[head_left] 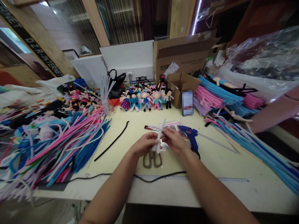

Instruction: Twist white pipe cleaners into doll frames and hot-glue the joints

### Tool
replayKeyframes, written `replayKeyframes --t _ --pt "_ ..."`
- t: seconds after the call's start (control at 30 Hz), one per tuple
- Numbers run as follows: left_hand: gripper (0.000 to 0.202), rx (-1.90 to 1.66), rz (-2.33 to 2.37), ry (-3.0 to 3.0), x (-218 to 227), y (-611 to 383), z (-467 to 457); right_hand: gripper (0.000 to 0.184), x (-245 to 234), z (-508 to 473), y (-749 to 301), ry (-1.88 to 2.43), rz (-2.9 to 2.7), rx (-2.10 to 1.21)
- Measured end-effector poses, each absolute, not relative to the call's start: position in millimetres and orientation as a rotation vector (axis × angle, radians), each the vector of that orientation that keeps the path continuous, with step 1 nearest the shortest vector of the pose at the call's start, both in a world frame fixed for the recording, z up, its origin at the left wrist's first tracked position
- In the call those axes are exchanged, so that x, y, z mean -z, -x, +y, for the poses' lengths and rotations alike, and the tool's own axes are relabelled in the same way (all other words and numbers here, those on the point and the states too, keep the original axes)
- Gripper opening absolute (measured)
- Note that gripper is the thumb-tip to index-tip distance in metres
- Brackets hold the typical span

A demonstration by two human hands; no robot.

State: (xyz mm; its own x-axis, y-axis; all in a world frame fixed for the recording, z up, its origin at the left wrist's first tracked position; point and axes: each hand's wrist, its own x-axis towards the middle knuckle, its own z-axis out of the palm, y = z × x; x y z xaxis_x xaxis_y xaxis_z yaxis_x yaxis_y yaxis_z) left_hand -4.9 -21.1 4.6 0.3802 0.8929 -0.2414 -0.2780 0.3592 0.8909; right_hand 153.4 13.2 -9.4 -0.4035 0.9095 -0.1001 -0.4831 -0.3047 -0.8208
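Between my two hands is a white pipe-cleaner figure [159, 137], upright, with short pieces sticking out at its top and sides. My left hand [147, 143] pinches its lower part from the left. On the other side my right hand [173, 139] has its fingertips closed on the upper part. Scissors [152, 159] lie just below the hands, handles toward me, their blades hidden. To the right of my right hand rests a blue glue gun [192, 137] with a clear glue stick [217, 142] at its rear. A lone black pipe cleaner [112, 141] lies to the left.
Pipe cleaners in many colours pile up at left [67, 140] and in bundles at right [219, 90]. Several small finished dolls [146, 99] stand at the back, beside cardboard boxes [184, 56]. A black cable [154, 179] and a ruler [221, 179] run along the front.
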Motion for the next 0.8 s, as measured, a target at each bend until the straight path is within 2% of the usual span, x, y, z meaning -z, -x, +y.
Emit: replayKeyframes --t 0.13,0.27,0.5,0.6,0.67,0.8 --pt "0.028 -0.92 0.886 -0.841 -5.5 2.9 -18.9 0.03 14.0 13.7 -148.7 0.789 -0.963 -1.755" --pt "0.024 -1.119 0.99 -0.756 -3.5 8.2 -11.5 0.032 17.4 17.7 -145.6 0.925 -1.077 -1.624" --pt "0.011 -1.248 0.998 -0.651 -1.1 23.1 -0.6 0.02 -9.3 -7.0 -143.2 1.09 -1.706 -1.227" --pt "0.012 -1.248 0.971 -0.674 1.8 23.4 0.7 0.009 -40.0 -36.8 -141.1 0.922 -2.089 -1.084" --pt "0.014 -1.245 0.977 -0.683 3.7 22.7 1.2 0.024 -66.9 -60.2 -148.7 0.685 -2.366 -1.094" --pt "0.014 -1.212 1.015 -0.716 6.4 22.5 1.5 0.024 -119.1 -97.7 -200.5 0.159 -2.587 -1.222"
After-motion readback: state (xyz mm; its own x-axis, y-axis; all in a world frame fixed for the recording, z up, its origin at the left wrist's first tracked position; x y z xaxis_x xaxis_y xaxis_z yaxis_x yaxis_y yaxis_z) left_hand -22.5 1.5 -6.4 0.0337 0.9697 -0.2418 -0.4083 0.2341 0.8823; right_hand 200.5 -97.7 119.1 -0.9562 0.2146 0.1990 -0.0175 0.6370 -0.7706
